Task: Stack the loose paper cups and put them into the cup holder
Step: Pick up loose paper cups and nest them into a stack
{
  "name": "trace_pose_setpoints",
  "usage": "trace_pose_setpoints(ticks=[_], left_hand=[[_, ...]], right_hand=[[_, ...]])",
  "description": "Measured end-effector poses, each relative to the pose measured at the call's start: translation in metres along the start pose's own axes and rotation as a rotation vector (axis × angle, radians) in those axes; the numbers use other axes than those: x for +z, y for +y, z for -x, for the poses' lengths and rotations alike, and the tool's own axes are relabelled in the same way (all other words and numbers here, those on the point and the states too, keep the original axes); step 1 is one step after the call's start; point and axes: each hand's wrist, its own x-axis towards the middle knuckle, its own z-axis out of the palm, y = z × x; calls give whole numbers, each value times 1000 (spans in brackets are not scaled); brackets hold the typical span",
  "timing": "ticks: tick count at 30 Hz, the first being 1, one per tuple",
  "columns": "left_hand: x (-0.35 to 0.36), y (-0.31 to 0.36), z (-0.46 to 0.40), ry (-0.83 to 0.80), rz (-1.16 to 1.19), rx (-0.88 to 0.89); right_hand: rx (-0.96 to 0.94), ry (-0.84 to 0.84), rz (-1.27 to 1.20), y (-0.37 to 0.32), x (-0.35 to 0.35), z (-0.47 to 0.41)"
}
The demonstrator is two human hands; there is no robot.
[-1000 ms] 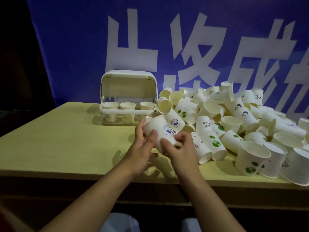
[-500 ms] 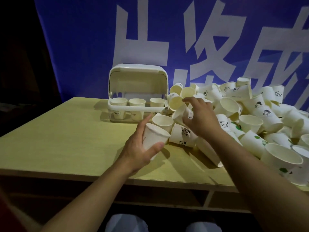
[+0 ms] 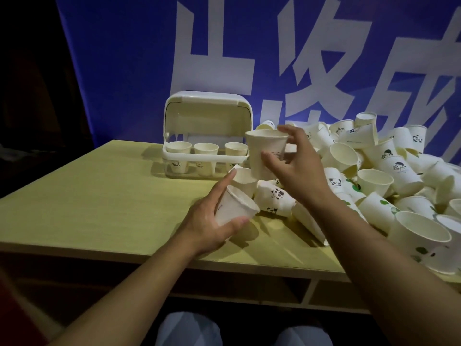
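At nine o'clock of the scene the yellow desk (image 3: 87,196) lies bare up to the white cup holder (image 3: 207,136), which stands at about eleven o'clock from the hands with its lid tipped back. Three wells along its front each carry a cup or short stack, mouths up.

Nearer me, the left hand (image 3: 212,221) wraps thumb and fingers round a tilted cup (image 3: 235,208), with its forefinger stretched toward the cups behind. That cup's long axis leans over, its open mouth aimed toward two o'clock and upward.

Just beyond it, at one o'clock, the right hand (image 3: 291,168) pinches a second cup (image 3: 265,152) upright by rim and side wall, thumb at the front, fingers curled over the far edge. Its base points straight down and hangs a little above and past the tilted mouth. The two cups are near but apart.

That gap is what the next move turns on, I'd judge: the raised cup's base sits toward one o'clock of the lower mouth, so the axes do not line up. Either the left wrist rolls its cup upright or the right tips its cup to match before nesting. The right hand is the nearer to the holder.

From three o'clock outward sprawls the loose pile (image 3: 374,176), cups lying every way, many more to gather.
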Motion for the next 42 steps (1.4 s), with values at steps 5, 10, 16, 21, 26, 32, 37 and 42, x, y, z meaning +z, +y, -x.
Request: trace_pose_setpoints(ticks=[5,10,16,21,26,32,37,42], left_hand=[[0,3,1,94,29,21],[0,3,0,219,52,59],[-1,-10,-5,354,172,23],[0,-11,-6,330,183,-23],[0,-12,-4,261,116,-14],[2,-6,-2,157,75,48],[0,-6,-1,101,60,58],[1,-5,0,31,-13,88]], right_hand=[[70,-142,-159,-16,19,32],[101,-276,-159,-3,35,52],[4,-220,229,16,20,29],[52,-515,790,34,2,5],[45,-536,849,50,8,6],[59,-435,740,51,2,8],[35,-200,478,49,-4,13],[-27,-90,10,25,-6,24]])
